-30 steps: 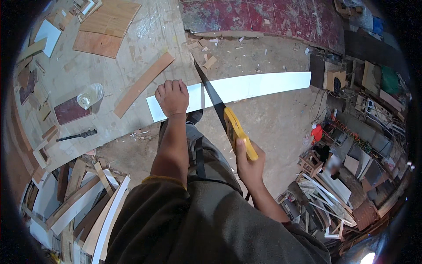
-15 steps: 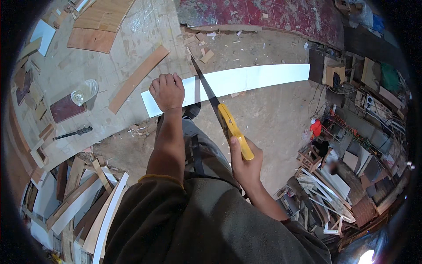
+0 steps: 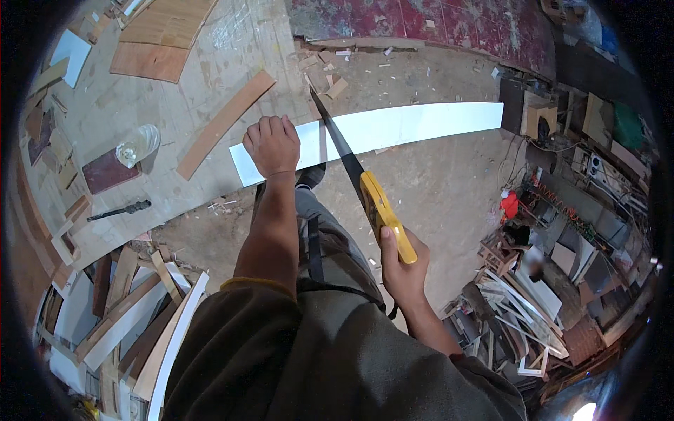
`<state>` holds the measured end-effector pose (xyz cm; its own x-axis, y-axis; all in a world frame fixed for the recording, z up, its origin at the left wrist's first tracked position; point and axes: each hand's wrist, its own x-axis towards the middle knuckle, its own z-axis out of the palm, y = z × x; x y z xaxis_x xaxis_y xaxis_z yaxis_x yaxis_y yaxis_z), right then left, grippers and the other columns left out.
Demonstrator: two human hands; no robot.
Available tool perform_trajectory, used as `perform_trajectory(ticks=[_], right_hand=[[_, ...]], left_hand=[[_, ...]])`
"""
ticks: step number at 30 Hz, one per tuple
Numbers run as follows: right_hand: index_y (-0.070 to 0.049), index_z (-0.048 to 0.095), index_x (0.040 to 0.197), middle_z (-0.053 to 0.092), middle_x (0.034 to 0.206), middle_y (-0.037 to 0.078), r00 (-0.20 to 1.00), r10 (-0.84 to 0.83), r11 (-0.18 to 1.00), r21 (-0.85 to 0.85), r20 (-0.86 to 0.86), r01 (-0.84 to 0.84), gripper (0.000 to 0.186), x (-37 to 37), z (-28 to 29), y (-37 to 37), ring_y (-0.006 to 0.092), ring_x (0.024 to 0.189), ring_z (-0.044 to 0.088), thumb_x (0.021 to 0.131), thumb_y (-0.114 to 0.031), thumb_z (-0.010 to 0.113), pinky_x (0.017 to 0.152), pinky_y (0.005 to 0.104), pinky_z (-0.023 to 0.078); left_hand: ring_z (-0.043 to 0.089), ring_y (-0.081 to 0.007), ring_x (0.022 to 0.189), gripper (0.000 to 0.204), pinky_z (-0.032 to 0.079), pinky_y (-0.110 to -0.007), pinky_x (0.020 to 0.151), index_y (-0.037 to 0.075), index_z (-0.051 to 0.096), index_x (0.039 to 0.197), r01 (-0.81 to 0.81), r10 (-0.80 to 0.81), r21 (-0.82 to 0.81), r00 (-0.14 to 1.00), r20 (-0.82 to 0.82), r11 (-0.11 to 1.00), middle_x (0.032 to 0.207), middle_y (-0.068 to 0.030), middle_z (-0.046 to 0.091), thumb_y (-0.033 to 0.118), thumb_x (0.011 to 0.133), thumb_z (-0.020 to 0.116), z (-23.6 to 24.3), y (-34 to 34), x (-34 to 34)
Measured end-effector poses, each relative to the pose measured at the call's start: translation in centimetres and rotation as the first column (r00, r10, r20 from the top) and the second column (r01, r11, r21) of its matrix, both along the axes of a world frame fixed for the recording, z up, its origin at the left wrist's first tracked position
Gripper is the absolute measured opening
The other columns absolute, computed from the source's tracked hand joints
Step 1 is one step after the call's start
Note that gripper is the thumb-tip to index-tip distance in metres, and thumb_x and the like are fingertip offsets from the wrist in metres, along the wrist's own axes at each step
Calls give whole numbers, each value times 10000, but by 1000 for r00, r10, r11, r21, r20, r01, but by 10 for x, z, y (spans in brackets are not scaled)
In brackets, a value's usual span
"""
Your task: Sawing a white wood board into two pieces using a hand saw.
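Observation:
A long white board (image 3: 414, 125) reaches from the worktable's edge out over the floor to the right. My left hand (image 3: 272, 147) presses down near its left end, fingers curled closed at the far edge. In my right hand (image 3: 406, 265) is a handsaw, its yellow handle (image 3: 382, 207) gripped in closed fingers. The saw's dark blade (image 3: 340, 144) slants across the board just right of my left hand, its tip past the far edge. How deep the blade sits in the board, I cannot tell.
On the pale worktable (image 3: 232, 52) lie a brown wood strip (image 3: 226, 125), a dark drill-bit-like tool (image 3: 119, 211), a clear plastic cup or bag (image 3: 137, 146) and plywood (image 3: 151, 59). Offcuts (image 3: 119, 316) are piled at lower left. Scrap wood (image 3: 523, 316) and a seated-looking blurred figure are at right.
My right hand has drawn the saw back a little toward me and to the right. My left hand keeps its place on the board; the whole view has shifted slightly.

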<state>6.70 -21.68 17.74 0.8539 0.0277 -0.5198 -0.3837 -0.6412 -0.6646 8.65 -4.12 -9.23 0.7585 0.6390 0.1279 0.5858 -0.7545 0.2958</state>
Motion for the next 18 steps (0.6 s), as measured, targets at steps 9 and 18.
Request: perform_trajectory(ticks=[9,18], right_hand=[[31,613,806,552,637,15,998,-48,998,34,-49,50,279,-5,10,-3,48,605,476,1004,-165,634,513,267,382],[31,637,843,540,607,3,996,-88,995,45,-18,89,248,3,-12,16,44,617,481,998,-163,644,514,270,394]], left_hand=[[533,-293,953,209,393,-452,924,100,633,874,4,-4,-2,999,-52,1000,935,-65,584,274,967,564,1,2,2],[537,-313,967,218,395,-478,906,85,641,902,16,-18,-29,997,-73,999,954,-83,580,259,982,538,0,2,1]])
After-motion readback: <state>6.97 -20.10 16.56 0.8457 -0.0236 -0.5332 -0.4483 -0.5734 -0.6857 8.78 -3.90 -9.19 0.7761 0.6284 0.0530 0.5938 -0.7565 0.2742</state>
